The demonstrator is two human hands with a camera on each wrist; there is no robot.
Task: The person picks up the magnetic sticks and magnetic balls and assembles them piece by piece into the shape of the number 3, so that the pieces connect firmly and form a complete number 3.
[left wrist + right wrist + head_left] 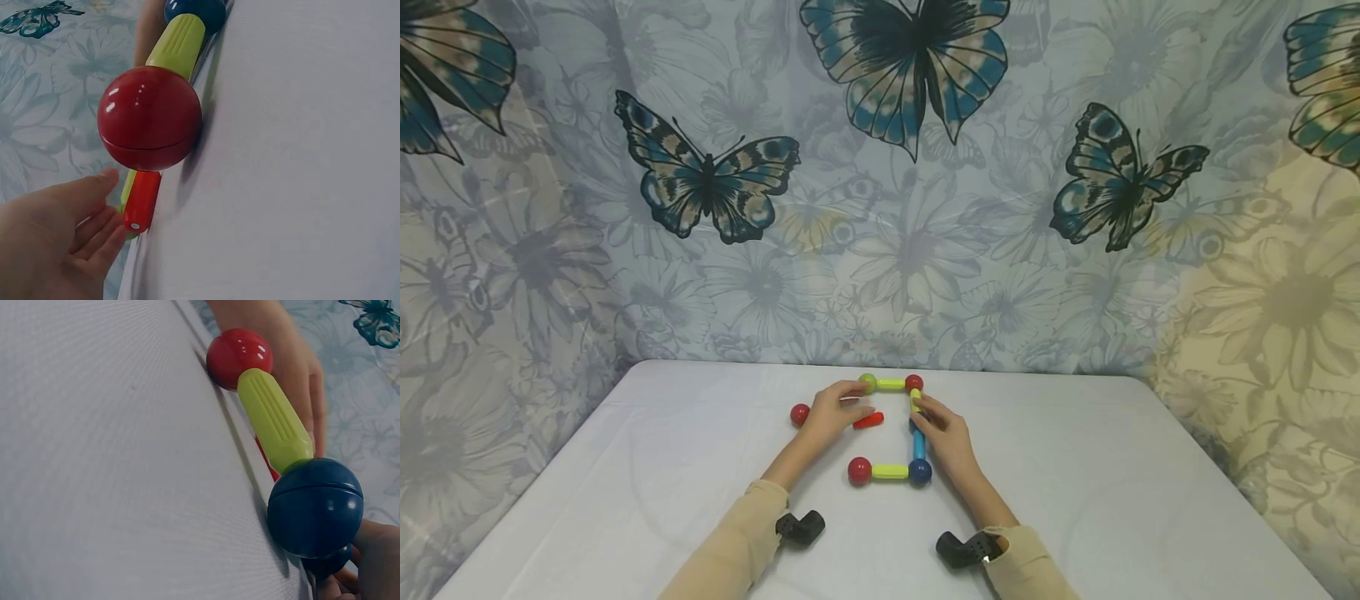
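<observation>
Sticks and balls of a building set lie joined in a bracket shape on the white table. My left hand (829, 414) reaches over the table with its fingertips right at the green ball (868, 383); its thumb is apart from them, above a loose red stick (868, 421). My right hand (950, 433) grips the right side, fingers and thumb around the small blue ball (329, 561) where a yellow-green stick (915, 400) and a blue stick (919, 445) meet. That ball is mostly hidden by the fingers in the head view.
A far yellow-green stick (891, 384) joins the green ball to a red ball (913, 383). A near stick (891, 472) links another red ball (860, 471) to a blue ball (920, 472). One more red ball (800, 415) sits left of the left hand. Patterned cloth hangs behind.
</observation>
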